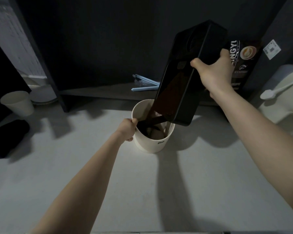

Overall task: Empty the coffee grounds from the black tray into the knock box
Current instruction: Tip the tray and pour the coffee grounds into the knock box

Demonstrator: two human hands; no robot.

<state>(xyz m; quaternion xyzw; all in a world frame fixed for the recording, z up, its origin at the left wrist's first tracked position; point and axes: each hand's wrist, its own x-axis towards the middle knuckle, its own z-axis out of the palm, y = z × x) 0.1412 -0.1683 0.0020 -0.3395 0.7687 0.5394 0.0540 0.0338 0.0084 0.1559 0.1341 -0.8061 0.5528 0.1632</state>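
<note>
The black tray (184,78) is tipped steeply, its low end over the mouth of the cream knock box (150,144) on the white counter. Brown coffee grounds (169,97) lie along the tray's inside and slide toward the low edge. A dark bar crosses the knock box opening, with dark grounds below it. My right hand (215,73) grips the tray's upper right side. My left hand (127,129) holds the knock box by its left rim.
A paper cup (17,103) stands at the far left beside a dark cloth (7,137). A coffee bag (240,61) and a blue clip (145,83) sit on the dark shelf behind. A white appliance with a spoon (277,92) is at the right.
</note>
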